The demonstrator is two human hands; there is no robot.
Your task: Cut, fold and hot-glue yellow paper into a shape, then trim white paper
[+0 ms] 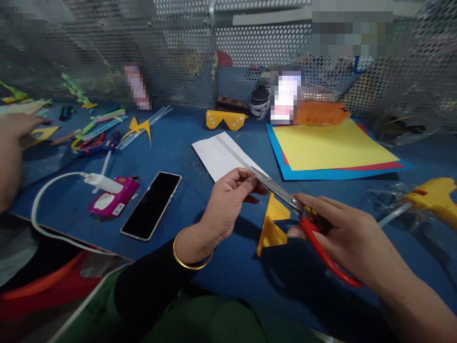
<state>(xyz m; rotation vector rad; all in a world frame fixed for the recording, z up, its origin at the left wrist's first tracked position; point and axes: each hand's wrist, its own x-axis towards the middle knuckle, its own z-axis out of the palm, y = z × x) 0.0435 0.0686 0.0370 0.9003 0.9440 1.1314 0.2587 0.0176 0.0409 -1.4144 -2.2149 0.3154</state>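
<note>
My left hand [228, 200], with a gold bangle at the wrist, is closed in a pinch. From its fingers a narrow translucent strip [230, 148] seems to reach out over a white sheet of paper [210, 151]. My right hand [339, 233] grips scissors [282, 193] with red handles. Their blades point left, and the tips are at my left fingertips; whether they touch the strip I cannot tell. Below the blades lies a folded yellow paper cut-out [273, 231]. Behind the white sheet stands a yellow paper mask [225, 120] with pale dots.
A black-screened phone [152, 205] and a magenta box with a white plug [113, 196] lie left. Coloured sheets [332, 145] are stacked at right, near a yellow glue gun [433, 197]. Another person's hand [17, 138] is at far left. Perforated metal panels [178, 52] close the back.
</note>
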